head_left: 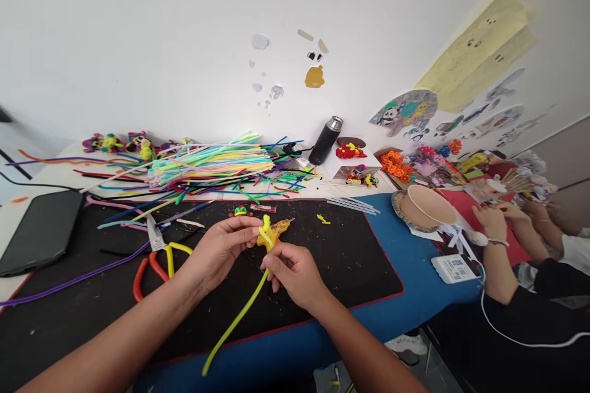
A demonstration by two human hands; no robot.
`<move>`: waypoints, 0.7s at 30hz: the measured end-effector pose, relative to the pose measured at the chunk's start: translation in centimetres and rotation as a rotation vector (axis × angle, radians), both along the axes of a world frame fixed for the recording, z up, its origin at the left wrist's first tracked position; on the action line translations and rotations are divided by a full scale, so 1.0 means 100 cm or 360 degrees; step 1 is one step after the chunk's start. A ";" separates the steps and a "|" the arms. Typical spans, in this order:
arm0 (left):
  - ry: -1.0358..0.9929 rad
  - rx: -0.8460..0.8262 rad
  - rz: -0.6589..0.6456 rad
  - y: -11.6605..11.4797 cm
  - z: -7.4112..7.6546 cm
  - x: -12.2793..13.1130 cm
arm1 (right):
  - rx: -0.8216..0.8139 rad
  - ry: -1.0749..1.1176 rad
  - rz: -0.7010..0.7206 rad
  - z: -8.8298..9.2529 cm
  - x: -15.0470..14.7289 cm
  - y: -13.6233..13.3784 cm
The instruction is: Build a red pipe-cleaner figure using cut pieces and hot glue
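My left hand (pixel 230 249) pinches the twisted upper part of a yellow pipe cleaner (pixel 236 323), near a small loop at its top. Lower down and to the right, my right hand (pixel 292 273) grips the same pipe cleaner between thumb and fingers. Its long free end hangs in a curve toward the mat's front edge. Just behind the hands lies a yellow glue gun (pixel 279 226), its tip pointing right and its lower part hidden. Both hands are above the black mat (pixel 354 264).
Scissors (pixel 157 239) and red and yellow handles lie left. Behind the mat are piled pipe cleaners (pixel 212 163), a black bottle (pixel 326 140) and a white box (pixel 341 166). A phone (pixel 41 227) lies far left. At right are a bowl (pixel 431 206) and people's arms (pixel 500 258).
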State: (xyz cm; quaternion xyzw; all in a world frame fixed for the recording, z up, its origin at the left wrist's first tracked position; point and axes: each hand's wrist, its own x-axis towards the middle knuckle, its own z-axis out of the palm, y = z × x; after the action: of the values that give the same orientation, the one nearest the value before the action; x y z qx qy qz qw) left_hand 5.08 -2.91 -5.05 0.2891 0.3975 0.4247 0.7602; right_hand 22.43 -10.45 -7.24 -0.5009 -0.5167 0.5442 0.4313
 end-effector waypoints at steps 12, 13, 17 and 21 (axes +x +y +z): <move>0.0303 0.0347 0.0046 0.005 0.011 -0.003 | 0.0041 0.0221 -0.0353 -0.003 0.001 0.024; 0.0331 0.0377 0.0037 0.005 0.010 -0.003 | 0.0049 0.0244 -0.0355 -0.003 0.000 0.026; 0.0448 0.0487 0.0020 0.004 0.007 -0.003 | 0.0023 0.0288 -0.0257 0.001 -0.007 0.032; 0.0517 0.0600 0.0005 0.002 0.007 -0.002 | -0.0033 0.0282 -0.0147 0.003 -0.016 0.033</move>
State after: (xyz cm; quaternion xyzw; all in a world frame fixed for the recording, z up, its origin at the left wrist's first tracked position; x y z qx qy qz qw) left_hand 4.84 -2.71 -4.31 0.4899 0.4287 0.4404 0.6183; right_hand 20.88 -7.10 -6.90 -0.4786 -0.4471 0.5713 0.4947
